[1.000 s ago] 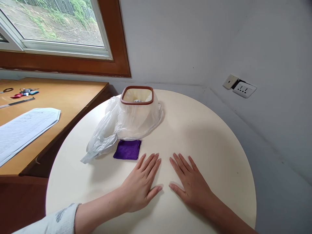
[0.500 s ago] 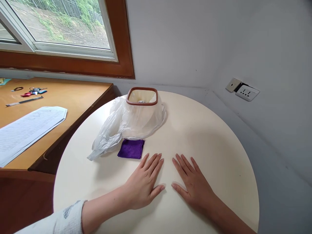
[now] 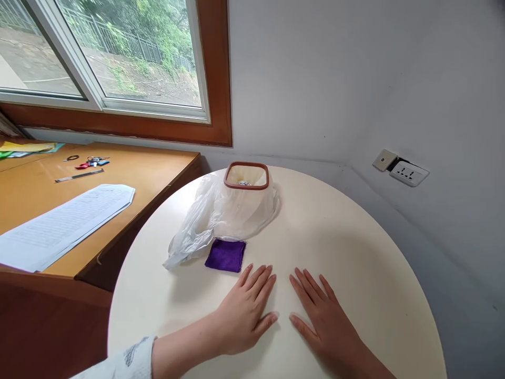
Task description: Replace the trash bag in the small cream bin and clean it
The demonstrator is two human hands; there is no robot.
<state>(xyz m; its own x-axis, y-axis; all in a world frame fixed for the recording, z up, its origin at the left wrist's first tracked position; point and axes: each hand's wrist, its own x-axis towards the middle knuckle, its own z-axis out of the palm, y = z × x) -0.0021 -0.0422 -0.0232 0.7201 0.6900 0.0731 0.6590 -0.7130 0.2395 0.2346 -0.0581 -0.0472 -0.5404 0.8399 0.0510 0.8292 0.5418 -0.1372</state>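
Observation:
My left hand [image 3: 246, 310] lies flat on the round cream table [image 3: 347, 252], palm down with the fingers stretched out. Beside it, my right hand [image 3: 321, 313] rests the same way, a small gap between the two thumbs. Neither hand holds anything. Just beyond the left fingertips is a folded purple cloth [image 3: 225, 256]. Behind the cloth stands a small trash bin with a brown rim [image 3: 246, 187], lined with a white plastic bag [image 3: 197, 221] that spills over its sides and trails to the left. Something small and greyish shows inside the bin, too small to name.
A wooden desk [image 3: 165, 163] at the left bears written paper sheets [image 3: 79, 221], a pen [image 3: 79, 176], a bunch of keys [image 3: 94, 162] and a dark ring band [image 3: 72, 157]. A window [image 3: 138, 58] is above it. Wall sockets [image 3: 408, 173] are at the right.
The head view has tilted up and turned slightly left, so everything appears lower and further right. Both hands, the cloth and the bin keep their places on the table.

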